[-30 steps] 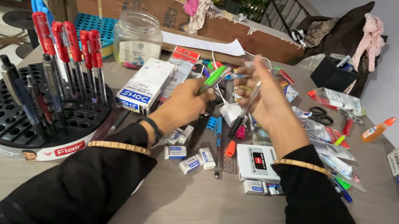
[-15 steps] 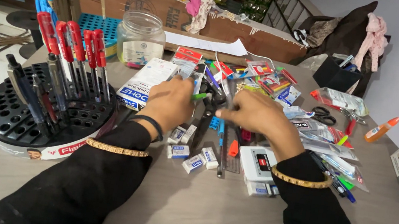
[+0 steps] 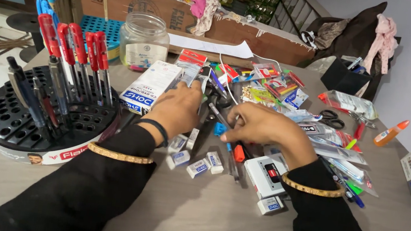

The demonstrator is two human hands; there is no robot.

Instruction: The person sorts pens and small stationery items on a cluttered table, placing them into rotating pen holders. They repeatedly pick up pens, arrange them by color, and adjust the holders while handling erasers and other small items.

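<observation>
Cluttered table (image 3: 190, 220): round black plastic pen stand (image 3: 42, 114) at left with red-capped pens (image 3: 74, 40) upright in its holes, clear glass jar (image 3: 144, 41) behind, white flat boxes (image 3: 152, 85), small white erasers (image 3: 198, 165) scattered near the wrists. Left hand (image 3: 177, 107) lies knuckles up on the pen pile (image 3: 219, 109), fingers curled (whether it grips anything, cannot tell). Right hand (image 3: 260, 126) rests just beside it, fingertips pressed together on a dark pen (image 3: 218, 114) lying in the middle of the heap. Orange-capped glue bottle (image 3: 389, 133) lies well apart at right.
</observation>
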